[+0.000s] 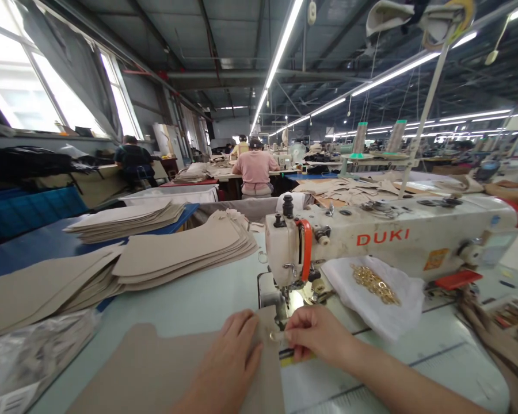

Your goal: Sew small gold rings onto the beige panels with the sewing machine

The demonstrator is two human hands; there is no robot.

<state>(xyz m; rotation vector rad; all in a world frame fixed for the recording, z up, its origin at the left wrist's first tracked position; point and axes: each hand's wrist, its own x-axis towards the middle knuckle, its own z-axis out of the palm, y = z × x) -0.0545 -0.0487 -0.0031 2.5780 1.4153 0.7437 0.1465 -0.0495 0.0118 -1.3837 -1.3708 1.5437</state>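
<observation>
My left hand (pixel 232 362) lies flat, fingers stretched out, on a beige cut fabric piece (pixel 155 374) spread on the sewing table. My right hand (pixel 315 333) pinches a small gold ring (pixel 275 336) at the fabric's far edge, just in front of the needle and presser foot (pixel 281 310) of a white DUKI sewing machine (pixel 388 236). The fabric's right edge runs under the two hands.
Stacks of beige cut pieces (pixel 185 247) lie at the left. Under the machine arm sits a white cloth with a heap of gold rings (pixel 373 283). A clear plastic bag (pixel 30 356) lies at lower left. Other people sit at benches far ahead.
</observation>
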